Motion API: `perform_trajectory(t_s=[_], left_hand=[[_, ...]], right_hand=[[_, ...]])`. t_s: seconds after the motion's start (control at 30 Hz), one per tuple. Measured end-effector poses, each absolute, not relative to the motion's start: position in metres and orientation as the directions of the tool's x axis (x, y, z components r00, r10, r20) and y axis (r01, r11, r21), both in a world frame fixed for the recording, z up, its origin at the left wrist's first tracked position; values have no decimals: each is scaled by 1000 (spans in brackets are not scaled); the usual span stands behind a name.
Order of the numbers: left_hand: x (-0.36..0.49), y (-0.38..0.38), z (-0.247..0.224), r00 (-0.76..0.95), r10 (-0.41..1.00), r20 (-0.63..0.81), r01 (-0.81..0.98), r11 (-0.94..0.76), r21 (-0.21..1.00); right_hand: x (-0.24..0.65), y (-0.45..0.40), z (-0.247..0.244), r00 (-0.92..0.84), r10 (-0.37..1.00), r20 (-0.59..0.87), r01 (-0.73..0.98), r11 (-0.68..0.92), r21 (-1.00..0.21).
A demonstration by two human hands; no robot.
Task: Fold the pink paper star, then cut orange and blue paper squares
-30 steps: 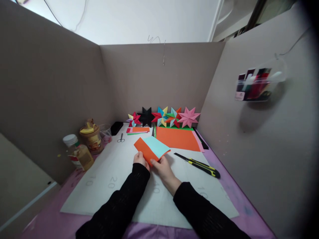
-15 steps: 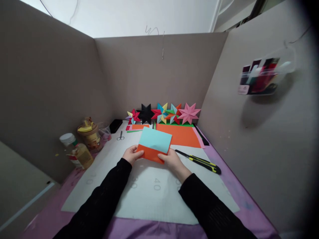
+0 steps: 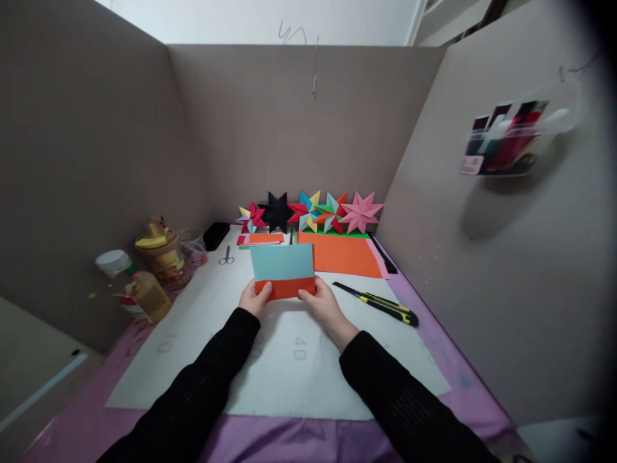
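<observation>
Both hands hold sheets of coloured paper [image 3: 283,262] above the white mat: a light blue area on top and an orange strip along the lower edge. My left hand [image 3: 254,299] pinches the lower left corner, thumb over the orange part. At the lower right corner my right hand [image 3: 319,301] grips the same paper with its thumb in front. The fingers behind the paper are hidden. A black and yellow utility knife [image 3: 385,305] lies on the mat to the right of my right hand, its blade pointing left.
Folded paper stars [image 3: 308,212] stand along the back wall. Before them lie a large orange sheet [image 3: 342,254] and smaller coloured sheets [image 3: 264,238]. Small scissors [image 3: 226,256], a black phone-like object [image 3: 216,236], a glue-like bottle [image 3: 144,292] and a pot [image 3: 164,257] are on the left.
The paper has turned from tilted to nearly level and shifted slightly left, both hands still on it. The whole view has shifted a little.
</observation>
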State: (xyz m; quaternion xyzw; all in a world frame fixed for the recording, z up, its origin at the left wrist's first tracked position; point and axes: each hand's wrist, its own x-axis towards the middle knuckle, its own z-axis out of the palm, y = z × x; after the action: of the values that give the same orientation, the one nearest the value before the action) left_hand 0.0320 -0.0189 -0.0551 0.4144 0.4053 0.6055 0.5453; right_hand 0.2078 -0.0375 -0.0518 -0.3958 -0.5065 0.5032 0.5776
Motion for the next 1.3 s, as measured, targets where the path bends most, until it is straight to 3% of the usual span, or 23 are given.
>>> perform_trajectory(t_s=[0.3,0.67,0.87,1.3], left_hand=[[31,-21,-51,-62,989,135,-209,-145,967],[27,-30,-43,173,985,18,-28,-13,1000],[31,-33,-41,112,994,9,46,-14,999],[57,-37,-57,-134,990,-47,-141,28,990]], right_hand=[[211,-35,-51,38,983,178,-196,182,-964],[215,-37,-48,-27,983,183,-252,170,-953],[212,-42,-46,-74,983,169,-220,149,-964],[184,-44,-49,-51,985,166,-344,139,-928]])
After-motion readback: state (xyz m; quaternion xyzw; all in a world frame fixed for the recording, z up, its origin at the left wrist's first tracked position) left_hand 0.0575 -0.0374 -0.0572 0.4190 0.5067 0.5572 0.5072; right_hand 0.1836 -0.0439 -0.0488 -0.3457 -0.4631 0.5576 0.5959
